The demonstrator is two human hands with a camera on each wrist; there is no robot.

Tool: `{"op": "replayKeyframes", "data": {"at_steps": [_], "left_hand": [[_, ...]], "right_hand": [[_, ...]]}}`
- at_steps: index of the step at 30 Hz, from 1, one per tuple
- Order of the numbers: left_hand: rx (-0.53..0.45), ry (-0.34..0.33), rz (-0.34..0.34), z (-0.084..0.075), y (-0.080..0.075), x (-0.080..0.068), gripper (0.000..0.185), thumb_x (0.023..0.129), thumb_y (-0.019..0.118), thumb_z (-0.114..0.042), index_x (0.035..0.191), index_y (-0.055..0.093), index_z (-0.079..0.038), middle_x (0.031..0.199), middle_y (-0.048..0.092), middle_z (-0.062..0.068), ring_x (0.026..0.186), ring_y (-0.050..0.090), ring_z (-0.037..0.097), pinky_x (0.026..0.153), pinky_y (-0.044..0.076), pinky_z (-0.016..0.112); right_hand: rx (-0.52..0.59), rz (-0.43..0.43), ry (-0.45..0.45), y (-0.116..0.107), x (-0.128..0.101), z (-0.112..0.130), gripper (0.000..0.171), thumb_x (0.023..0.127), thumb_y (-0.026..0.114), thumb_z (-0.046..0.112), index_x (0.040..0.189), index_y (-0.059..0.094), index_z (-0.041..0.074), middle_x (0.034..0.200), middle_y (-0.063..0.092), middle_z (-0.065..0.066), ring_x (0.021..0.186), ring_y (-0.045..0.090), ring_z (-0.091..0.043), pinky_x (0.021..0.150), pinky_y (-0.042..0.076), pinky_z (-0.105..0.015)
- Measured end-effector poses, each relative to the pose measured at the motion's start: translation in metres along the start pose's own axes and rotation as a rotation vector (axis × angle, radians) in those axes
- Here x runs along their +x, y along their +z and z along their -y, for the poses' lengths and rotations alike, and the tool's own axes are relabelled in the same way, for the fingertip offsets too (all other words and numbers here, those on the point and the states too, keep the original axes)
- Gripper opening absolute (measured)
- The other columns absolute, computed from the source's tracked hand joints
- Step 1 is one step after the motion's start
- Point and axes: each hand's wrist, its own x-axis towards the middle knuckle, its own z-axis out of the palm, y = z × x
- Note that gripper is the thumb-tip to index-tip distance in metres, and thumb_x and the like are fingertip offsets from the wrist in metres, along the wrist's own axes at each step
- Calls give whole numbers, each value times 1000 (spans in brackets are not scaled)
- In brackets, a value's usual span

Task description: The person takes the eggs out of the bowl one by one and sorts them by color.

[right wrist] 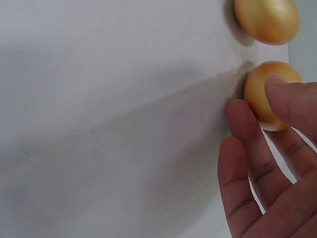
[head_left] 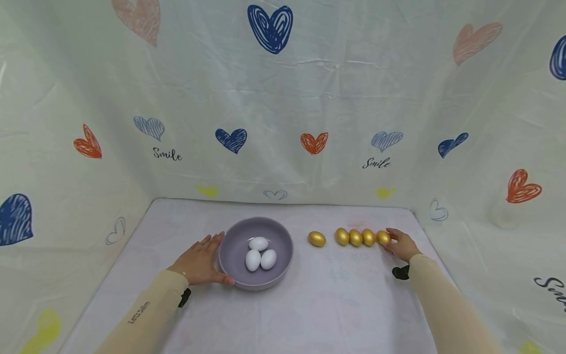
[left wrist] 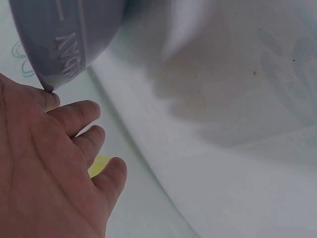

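Note:
A purple-grey bowl (head_left: 226, 255) stands left of centre on the table with three white eggs (head_left: 253, 260) inside. Along its left side lies my left hand (head_left: 199, 261), fingers spread and fairly straight, touching near the rim with the thumb at the front. In the left wrist view the fingertips meet the edge of the bowl (left wrist: 64, 44). My right hand (head_left: 403, 247) pinches the golden egg (head_left: 382, 238) at the right end of a row. The right wrist view has the thumb over this egg (right wrist: 258, 91) and the fingers along its side.
Several more golden eggs (head_left: 355, 238) line up left of the right hand, close together. A separate golden egg (head_left: 316, 239) lies between that row and the bowl. White cloth (head_left: 274, 98) printed with hearts walls in the table (head_left: 309, 314) at the back and sides.

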Motion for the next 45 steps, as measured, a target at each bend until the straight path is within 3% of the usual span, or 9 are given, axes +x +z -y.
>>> {"op": "replayKeyframes", "data": {"at_steps": [5, 11, 19, 28, 34, 38, 45], "left_hand": [[-1, 5, -5, 0, 0, 0, 138, 59, 73, -83, 153, 28, 7, 153, 36, 27, 140, 32, 48, 112, 27, 62], [5, 4, 0, -2, -1, 0, 138, 59, 74, -82, 153, 27, 7, 153, 36, 27, 140, 32, 48, 112, 28, 62], [7, 5, 4, -4, -2, -2, 138, 59, 74, -82, 153, 28, 7, 153, 37, 27, 139, 33, 48, 111, 29, 63], [3, 9, 6, -3, -2, -2, 137, 60, 75, -80, 153, 27, 8, 154, 35, 27, 140, 32, 48, 111, 28, 63], [-9, 4, 14, -5, -4, -3, 136, 61, 76, -78, 153, 27, 8, 154, 34, 27, 140, 31, 48, 112, 27, 63], [-11, 2, 20, -6, -5, -4, 136, 61, 76, -78, 153, 26, 9, 154, 34, 27, 140, 31, 49, 112, 27, 63], [-3, 10, 13, -3, -3, -3, 137, 60, 75, -80, 153, 26, 9, 154, 33, 28, 140, 31, 49, 111, 28, 63]], "right_hand": [[-23, 10, 3, -1, 0, -1, 67, 91, 63, 3, 146, 30, -16, 142, 36, -42, 126, 44, -53, 95, 50, -53], [-34, 21, 16, -3, 0, -2, 73, 87, 67, 4, 146, 29, -17, 141, 39, -41, 124, 47, -51, 99, 46, -55], [-31, 59, 102, -4, -1, -3, 77, 89, 66, 8, 150, 24, -12, 145, 36, -39, 131, 39, -52, 107, 35, -62], [-64, 58, 50, -8, -15, -4, 80, 90, 69, 14, 148, 23, -16, 143, 37, -41, 128, 40, -56, 103, 39, -62], [-72, -10, 15, -18, -25, -2, 80, 92, 68, 16, 148, 21, -16, 143, 34, -42, 129, 36, -58, 102, 39, -63], [-34, -37, -8, -21, -27, 11, 78, 94, 66, 16, 151, 20, -12, 146, 33, -40, 126, 44, -56, 101, 41, -64], [66, -9, -112, -14, -28, 67, 75, 96, 65, 13, 155, 21, -2, 150, 35, -31, 119, 55, -47, 95, 51, -53]]}}
